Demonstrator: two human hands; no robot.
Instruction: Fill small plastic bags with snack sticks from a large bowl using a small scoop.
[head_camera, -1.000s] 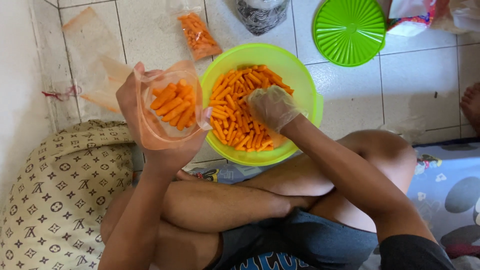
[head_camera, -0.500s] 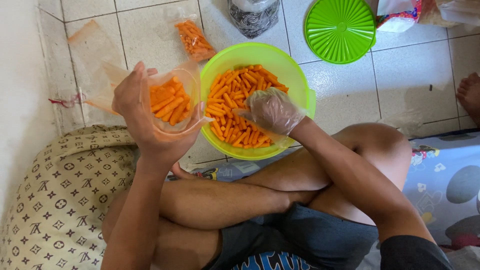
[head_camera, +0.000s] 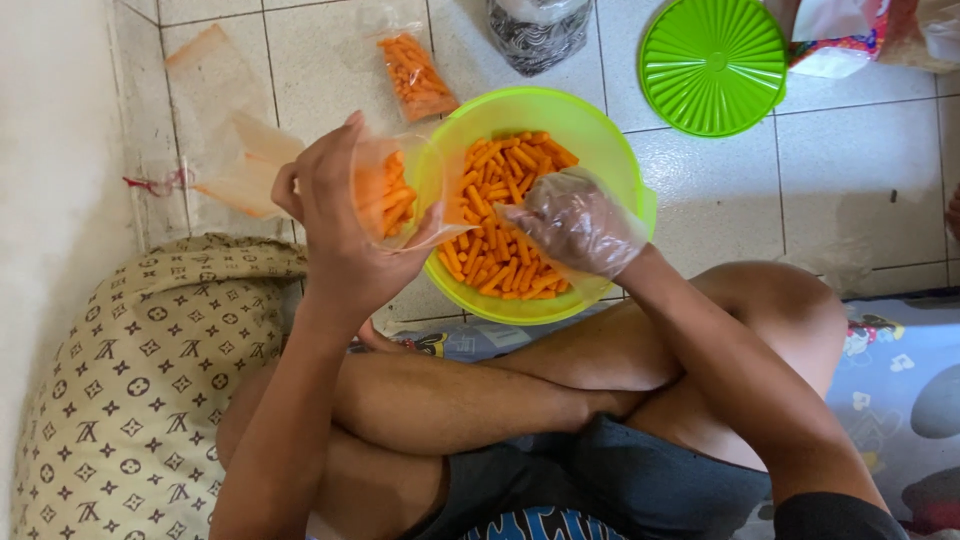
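My left hand holds a small clear plastic bag partly filled with orange stick snacks, its mouth held against the rim of a lime-green bowl. The bowl sits on the tiled floor and holds several more orange stick snacks. My right hand, covered by a thin clear plastic glove, rests inside the bowl on top of the snacks; whether it grips any I cannot tell.
A filled snack bag and a stack of flat plastic bags lie on the floor behind the bowl. A green lid lies at the back right. A patterned cushion is at left; my crossed legs are below.
My left hand has tipped the bag and brought it rightward against the bowl's rim. My right hand has stayed in the bowl over the snacks.
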